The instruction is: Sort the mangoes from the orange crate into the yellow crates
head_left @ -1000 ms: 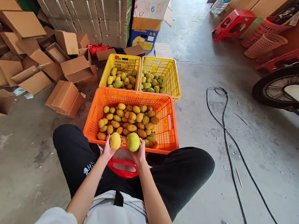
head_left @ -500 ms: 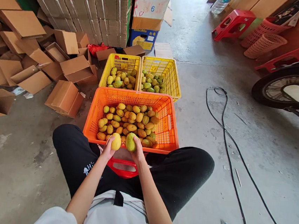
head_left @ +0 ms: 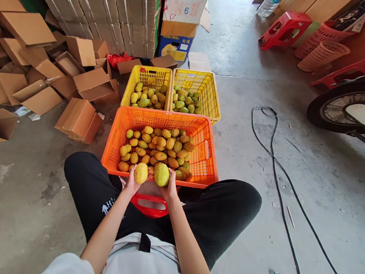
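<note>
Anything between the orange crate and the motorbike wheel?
Yes: in the head view, a looped black cable lies on the concrete floor between the orange crate and the motorbike wheel.

Both forearms reach forward from the lap, converging, with the left hand (head_left: 132,183) and right hand (head_left: 170,187) level, close but apart, fingers curled in a grip

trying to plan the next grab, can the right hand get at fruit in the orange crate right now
Probably not straight away: the right hand holds a green fruit, though the orange crate is open-topped.
</note>
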Available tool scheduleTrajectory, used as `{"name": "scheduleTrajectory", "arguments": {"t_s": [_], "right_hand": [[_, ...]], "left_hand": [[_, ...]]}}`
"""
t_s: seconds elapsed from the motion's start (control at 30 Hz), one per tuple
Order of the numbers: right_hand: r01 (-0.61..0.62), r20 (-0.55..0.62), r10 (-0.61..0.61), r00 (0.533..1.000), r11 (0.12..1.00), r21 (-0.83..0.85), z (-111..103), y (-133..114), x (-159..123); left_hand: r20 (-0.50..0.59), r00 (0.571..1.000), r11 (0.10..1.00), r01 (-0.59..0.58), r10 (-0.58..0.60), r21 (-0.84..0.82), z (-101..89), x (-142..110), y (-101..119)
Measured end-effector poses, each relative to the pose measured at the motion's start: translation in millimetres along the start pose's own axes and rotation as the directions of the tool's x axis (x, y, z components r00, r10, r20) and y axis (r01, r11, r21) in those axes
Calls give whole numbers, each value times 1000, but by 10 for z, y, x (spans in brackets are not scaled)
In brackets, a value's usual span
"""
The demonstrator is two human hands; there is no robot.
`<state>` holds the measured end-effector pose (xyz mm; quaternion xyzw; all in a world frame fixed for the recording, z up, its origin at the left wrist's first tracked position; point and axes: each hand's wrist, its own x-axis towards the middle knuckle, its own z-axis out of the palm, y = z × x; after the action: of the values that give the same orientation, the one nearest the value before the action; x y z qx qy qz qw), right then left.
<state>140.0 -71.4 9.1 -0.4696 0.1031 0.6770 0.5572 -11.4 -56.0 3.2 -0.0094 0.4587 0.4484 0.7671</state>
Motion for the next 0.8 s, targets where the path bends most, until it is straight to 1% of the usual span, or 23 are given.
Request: {"name": "scheduleTrajectory", "arguments": {"t_s": [0.17, 0.3, 0.37, 0.47, 0.53, 0.63, 0.67, 0.7, 0.8], "right_hand": [[-6, 11, 6, 1000, 1000, 14, -33, 24, 30], [36, -17, -36, 999, 999, 11, -67, 27, 61], [59, 1, -59, 998, 998, 15, -72, 26, 66], [58, 28, -58, 998, 998, 8, -66, 42, 64], [59, 32, -58, 998, 998, -21, -64, 69, 61], [102, 39, -100, 994, 993, -55, -70, 106, 59], [116, 45, -113, 993, 992, -56, -72, 110, 58], [119, 54, -116, 992, 991, -54, -72, 108, 55], [89, 101, -84, 991, 995, -44, -64, 79, 44]], "left_hand": [[13, 1000, 1000, -22, 22, 10, -40, 24, -25], [43, 994, 994, -100, 99, 37, -83, 30, -61], [52, 991, 991, -128, 126, 30, -94, 25, -69], [67, 989, 991, -133, 133, 6, -107, 30, -66], [30, 993, 993, -117, 117, 3, -117, 45, -60], [-98, 992, 996, -83, 85, 22, -120, 62, -52], [-114, 990, 997, -77, 79, 24, -113, 61, -49], [-102, 992, 997, -72, 74, 23, -102, 55, -45], [30, 998, 999, -47, 46, 19, -62, 20, -35]]}}
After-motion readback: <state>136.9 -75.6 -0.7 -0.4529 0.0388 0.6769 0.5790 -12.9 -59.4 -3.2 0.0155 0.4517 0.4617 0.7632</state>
